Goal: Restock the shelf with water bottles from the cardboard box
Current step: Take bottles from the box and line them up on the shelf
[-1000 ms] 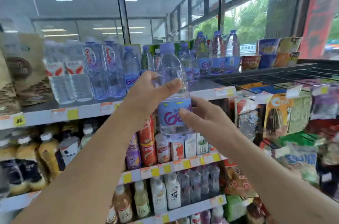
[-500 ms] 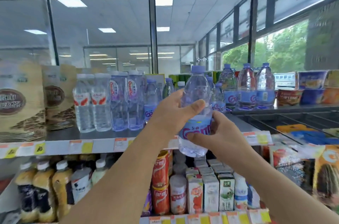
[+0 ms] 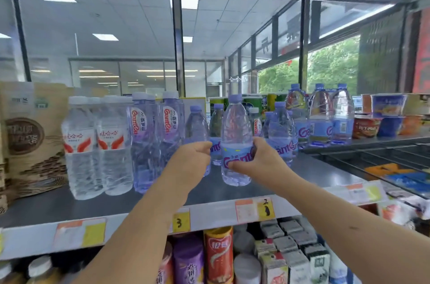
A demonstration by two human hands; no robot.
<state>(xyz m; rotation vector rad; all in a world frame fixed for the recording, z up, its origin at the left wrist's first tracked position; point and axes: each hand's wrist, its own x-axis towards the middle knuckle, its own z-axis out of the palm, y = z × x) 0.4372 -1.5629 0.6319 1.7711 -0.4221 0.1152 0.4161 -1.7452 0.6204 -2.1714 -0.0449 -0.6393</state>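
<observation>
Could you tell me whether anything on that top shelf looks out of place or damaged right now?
Nothing stands out. The water bottle in the right hand stands upright on the top shelf, and the neighbouring bottles are upright with caps on. No spill shows.

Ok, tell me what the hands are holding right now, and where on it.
The right hand grips the water bottle at its label band, bottle upright on the top shelf. The left hand is closed beside it, holding nothing visible.
</observation>
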